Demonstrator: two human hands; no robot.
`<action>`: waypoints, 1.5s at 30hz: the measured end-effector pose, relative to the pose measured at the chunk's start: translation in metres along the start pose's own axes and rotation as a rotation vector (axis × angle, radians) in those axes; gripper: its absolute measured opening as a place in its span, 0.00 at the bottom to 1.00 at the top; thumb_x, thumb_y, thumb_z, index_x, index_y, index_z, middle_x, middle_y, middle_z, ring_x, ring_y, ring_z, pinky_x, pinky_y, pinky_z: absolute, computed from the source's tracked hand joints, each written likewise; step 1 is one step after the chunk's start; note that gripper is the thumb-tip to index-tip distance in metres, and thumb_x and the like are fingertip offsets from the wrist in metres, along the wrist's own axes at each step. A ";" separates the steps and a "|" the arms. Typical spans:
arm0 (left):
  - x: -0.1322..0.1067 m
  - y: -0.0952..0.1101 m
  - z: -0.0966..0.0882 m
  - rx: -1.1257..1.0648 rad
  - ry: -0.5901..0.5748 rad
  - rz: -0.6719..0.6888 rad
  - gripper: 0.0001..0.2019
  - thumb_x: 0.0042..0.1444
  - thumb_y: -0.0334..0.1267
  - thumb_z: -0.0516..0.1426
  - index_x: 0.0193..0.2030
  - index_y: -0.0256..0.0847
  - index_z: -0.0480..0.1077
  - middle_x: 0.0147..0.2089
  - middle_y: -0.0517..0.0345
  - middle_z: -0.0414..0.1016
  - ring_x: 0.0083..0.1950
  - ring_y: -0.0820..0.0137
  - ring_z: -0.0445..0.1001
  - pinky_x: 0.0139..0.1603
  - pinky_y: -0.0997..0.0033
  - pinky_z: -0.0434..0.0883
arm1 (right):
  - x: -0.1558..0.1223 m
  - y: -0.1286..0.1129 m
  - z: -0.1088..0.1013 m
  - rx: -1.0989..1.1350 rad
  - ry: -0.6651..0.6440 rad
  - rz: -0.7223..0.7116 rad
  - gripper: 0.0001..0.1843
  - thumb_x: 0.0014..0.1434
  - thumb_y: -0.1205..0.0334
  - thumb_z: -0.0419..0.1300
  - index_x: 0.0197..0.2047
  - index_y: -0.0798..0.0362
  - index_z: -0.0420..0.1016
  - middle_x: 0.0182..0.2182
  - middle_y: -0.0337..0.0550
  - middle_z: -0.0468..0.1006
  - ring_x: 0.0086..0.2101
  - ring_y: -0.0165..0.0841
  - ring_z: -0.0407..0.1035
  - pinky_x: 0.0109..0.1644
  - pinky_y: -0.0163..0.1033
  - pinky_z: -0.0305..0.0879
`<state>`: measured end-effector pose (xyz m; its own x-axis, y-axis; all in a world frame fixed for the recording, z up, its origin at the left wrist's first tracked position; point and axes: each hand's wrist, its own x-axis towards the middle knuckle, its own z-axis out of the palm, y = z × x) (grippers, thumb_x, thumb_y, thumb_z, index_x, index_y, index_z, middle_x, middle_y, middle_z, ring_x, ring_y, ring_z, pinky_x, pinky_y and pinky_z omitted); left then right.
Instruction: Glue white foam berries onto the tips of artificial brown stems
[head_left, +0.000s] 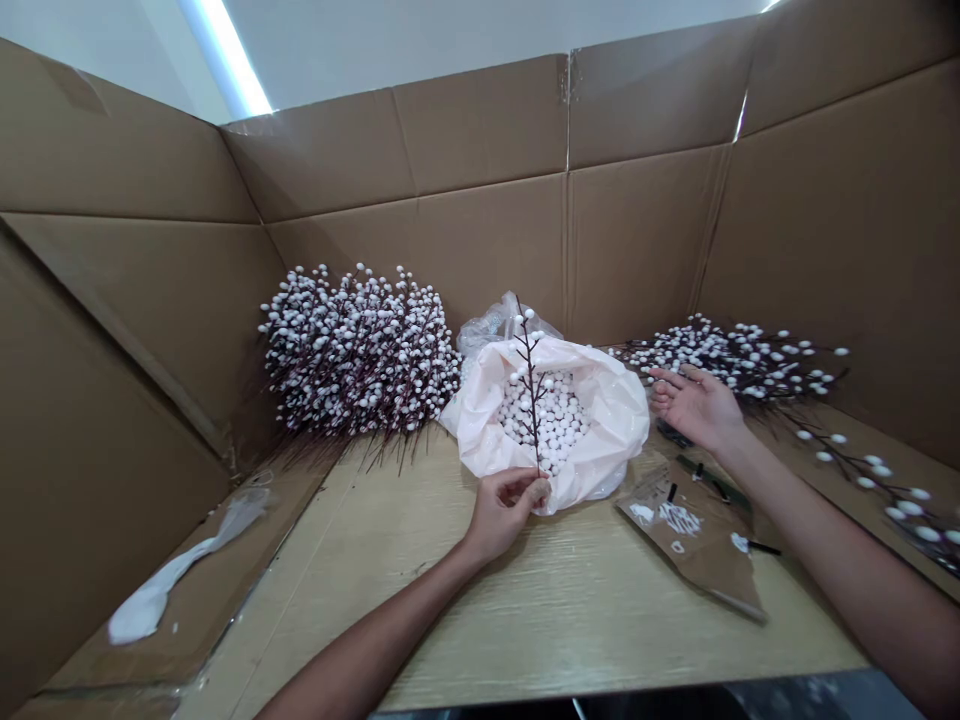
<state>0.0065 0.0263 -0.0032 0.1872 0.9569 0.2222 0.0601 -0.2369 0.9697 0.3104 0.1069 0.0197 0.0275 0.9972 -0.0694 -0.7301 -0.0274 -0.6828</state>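
Between thumb and fingers, my left hand [511, 510] pinches the lower end of a dark brown berry stem [532, 390]. The stem stands upright, with a few white balls near its top and bare twigs below. Behind it is an opened pale pink plastic bag [480, 440] filled with loose white foam balls [559, 425]. To the right of the bag, my right hand [697, 405] is raised with its palm up and fingers apart, holding nothing I can see. Just beyond that hand lies a pile of white berry stems [720, 350].
A thick heap of white berry stems [360, 350] lies at the back left. A cardboard piece with white glue smears [690, 540] and small black sticks sits front right. A white squeezed-out bag [172, 590] lies on cardboard at left. Tall cardboard walls [480, 230] surround the table [540, 610].
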 end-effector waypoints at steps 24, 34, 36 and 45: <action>0.001 -0.003 -0.002 0.044 -0.002 0.012 0.13 0.49 0.42 0.63 0.34 0.32 0.78 0.29 0.52 0.79 0.27 0.72 0.74 0.32 0.74 0.73 | 0.003 0.002 -0.003 -0.044 -0.030 0.019 0.20 0.63 0.55 0.46 0.36 0.58 0.75 0.21 0.45 0.71 0.22 0.29 0.64 0.26 0.34 0.65; 0.003 -0.003 -0.002 0.078 -0.004 0.044 0.13 0.50 0.43 0.62 0.35 0.32 0.78 0.32 0.49 0.80 0.29 0.70 0.75 0.33 0.73 0.74 | -0.004 -0.022 -0.002 -0.141 -0.013 -0.137 0.14 0.59 0.58 0.51 0.34 0.54 0.75 0.21 0.42 0.72 0.23 0.29 0.64 0.26 0.33 0.65; 0.004 -0.005 -0.002 0.091 0.000 0.050 0.14 0.49 0.43 0.62 0.36 0.32 0.78 0.33 0.49 0.81 0.29 0.70 0.76 0.33 0.73 0.74 | -0.013 -0.028 -0.001 -0.202 -0.003 -0.220 0.10 0.57 0.60 0.54 0.33 0.53 0.75 0.21 0.40 0.71 0.22 0.27 0.63 0.26 0.31 0.65; 0.007 -0.008 -0.002 0.093 -0.009 0.056 0.16 0.47 0.45 0.63 0.36 0.33 0.78 0.37 0.47 0.81 0.32 0.66 0.78 0.34 0.70 0.76 | -0.109 -0.022 -0.012 -0.906 -0.076 -0.253 0.13 0.55 0.51 0.62 0.31 0.54 0.74 0.26 0.42 0.74 0.26 0.29 0.67 0.30 0.34 0.65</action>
<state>0.0049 0.0353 -0.0091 0.2017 0.9404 0.2739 0.1397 -0.3044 0.9422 0.3317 -0.0016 0.0337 0.0445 0.9818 0.1845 0.1013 0.1793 -0.9786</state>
